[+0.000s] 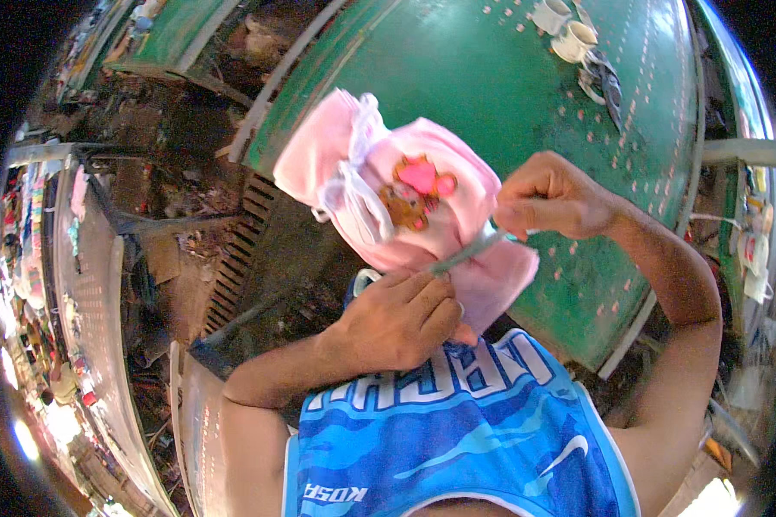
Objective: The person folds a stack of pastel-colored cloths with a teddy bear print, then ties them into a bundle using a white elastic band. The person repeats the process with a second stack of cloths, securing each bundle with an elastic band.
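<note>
A rolled pink fleece bundle [440, 146] with a bear embroidered on it lies over the near left part of the green table, one end toward me. A white ribbon [353, 177] is tied in a bow around its far left end. Around its near end runs a grey-green strip [470, 252], stretched between my hands. My left hand [397, 319] is closed on the strip's lower end, against the bundle. At the bundle's right side, my right hand [556, 198] pinches the strip's other end with bent fingers.
On the green table [629, 215] are two pale cup-like objects [573, 39] at the far right, with dark-handled scissors [603, 86] beside them. Small pale specks dot the table. A slotted dark rail [237, 254] and cluttered floor lie to the left.
</note>
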A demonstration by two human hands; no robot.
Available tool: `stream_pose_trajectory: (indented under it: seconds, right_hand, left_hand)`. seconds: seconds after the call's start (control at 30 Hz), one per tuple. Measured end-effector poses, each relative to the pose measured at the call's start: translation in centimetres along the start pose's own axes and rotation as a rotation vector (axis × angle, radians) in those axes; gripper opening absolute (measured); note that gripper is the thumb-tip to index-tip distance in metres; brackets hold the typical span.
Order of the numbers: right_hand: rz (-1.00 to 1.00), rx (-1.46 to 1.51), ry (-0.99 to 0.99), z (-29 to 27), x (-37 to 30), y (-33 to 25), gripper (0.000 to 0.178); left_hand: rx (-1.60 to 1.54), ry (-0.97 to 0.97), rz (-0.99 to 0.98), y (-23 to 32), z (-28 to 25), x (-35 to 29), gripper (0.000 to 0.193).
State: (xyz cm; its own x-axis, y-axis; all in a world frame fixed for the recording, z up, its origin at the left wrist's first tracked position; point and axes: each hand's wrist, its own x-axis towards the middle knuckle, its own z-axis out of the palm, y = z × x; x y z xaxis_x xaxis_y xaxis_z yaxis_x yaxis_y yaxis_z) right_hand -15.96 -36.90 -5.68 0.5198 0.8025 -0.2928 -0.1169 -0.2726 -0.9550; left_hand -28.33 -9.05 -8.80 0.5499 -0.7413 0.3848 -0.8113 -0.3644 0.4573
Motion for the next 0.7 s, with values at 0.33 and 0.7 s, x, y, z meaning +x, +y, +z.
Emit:
stream_pose_trajectory:
  seconds: [0.33,0.7]
  right_hand:
    - [-0.031,-0.054,0.136,0.6,-1.5,1.3,0.033]
    - [0.084,-1.245,-0.188,-0.1,-3.6,-4.2,0.014]
  left_hand:
    - [-0.607,0.151,0.053,-3.7,2.4,1.5,0.019]
    - [-0.959,0.267,-0.230,-5.5,2.2,1.2,0.033]
